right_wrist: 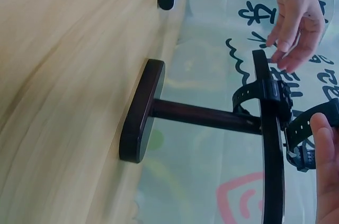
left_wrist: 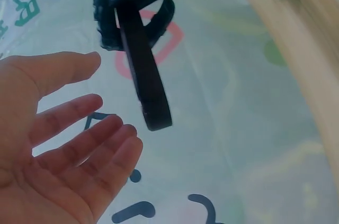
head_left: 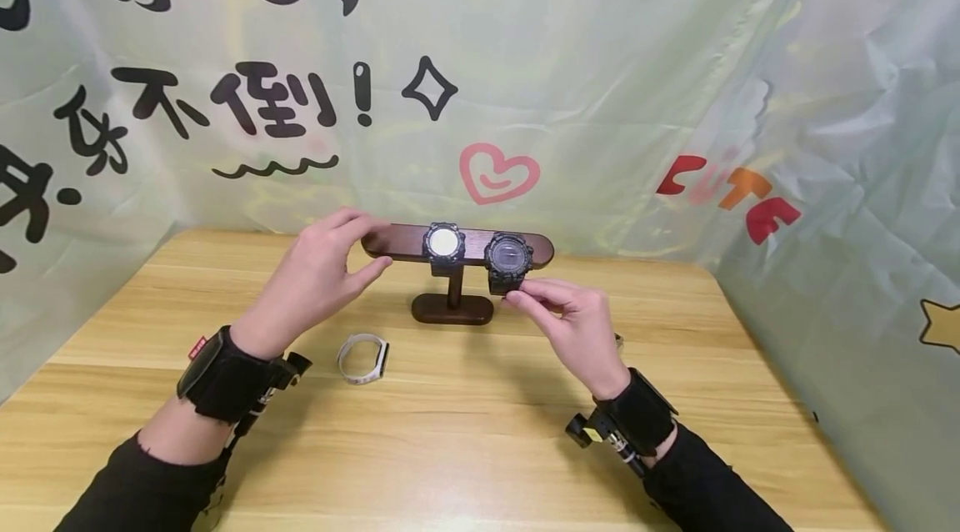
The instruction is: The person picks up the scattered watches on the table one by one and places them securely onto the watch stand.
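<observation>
A dark brown wooden watch stand [head_left: 393, 242] stands at the table's back. One black watch [head_left: 444, 242] is strapped around its bar near the middle. My right hand [head_left: 573, 323] pinches the strap of a second black watch [head_left: 509, 254] between thumb and fingers. In the right wrist view this held watch [right_wrist: 303, 158] is in front of the bar, its strap hanging loose beside it. My left hand [head_left: 318, 273] is at the bar's left end, thumb and fingers spread. The left wrist view shows that hand [left_wrist: 69, 144] holding nothing, its fingers beside the bar end.
A white wristband [head_left: 362, 358] with a dark face lies on the wooden table [head_left: 450, 432], left of the stand's base. A small object [head_left: 618, 341] is mostly hidden behind my right wrist. A printed cloth [head_left: 600, 98] hangs behind the table and along its right side.
</observation>
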A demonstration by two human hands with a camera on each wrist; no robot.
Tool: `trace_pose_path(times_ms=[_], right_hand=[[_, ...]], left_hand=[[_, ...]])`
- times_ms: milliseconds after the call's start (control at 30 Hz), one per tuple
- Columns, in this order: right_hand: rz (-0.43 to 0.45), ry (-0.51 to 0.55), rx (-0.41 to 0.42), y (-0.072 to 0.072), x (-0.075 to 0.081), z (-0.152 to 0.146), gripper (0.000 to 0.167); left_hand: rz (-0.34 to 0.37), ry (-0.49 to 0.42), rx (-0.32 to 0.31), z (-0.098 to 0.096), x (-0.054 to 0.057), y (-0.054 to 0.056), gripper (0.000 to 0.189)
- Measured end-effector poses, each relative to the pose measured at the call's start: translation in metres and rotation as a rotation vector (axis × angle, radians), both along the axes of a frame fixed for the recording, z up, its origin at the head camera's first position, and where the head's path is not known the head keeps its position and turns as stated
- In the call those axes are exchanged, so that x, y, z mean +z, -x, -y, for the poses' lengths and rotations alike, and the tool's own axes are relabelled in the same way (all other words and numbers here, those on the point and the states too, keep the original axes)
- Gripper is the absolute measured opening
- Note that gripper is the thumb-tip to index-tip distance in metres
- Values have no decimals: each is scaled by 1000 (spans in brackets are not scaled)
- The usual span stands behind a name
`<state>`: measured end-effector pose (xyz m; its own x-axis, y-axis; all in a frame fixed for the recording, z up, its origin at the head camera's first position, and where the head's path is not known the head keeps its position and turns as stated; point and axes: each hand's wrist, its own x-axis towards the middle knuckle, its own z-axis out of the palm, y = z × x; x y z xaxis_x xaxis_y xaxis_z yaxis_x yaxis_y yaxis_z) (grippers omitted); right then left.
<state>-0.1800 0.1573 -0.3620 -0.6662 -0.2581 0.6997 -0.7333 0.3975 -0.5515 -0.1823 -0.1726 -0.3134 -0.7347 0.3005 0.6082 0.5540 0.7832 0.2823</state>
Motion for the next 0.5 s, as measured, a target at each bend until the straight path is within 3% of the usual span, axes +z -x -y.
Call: trace_pose_path(times_ms=[500], right_hand=[[-1,21,-30,3,-3,-23,15]], left_hand=[[45,29,22,6,-9,9,32]])
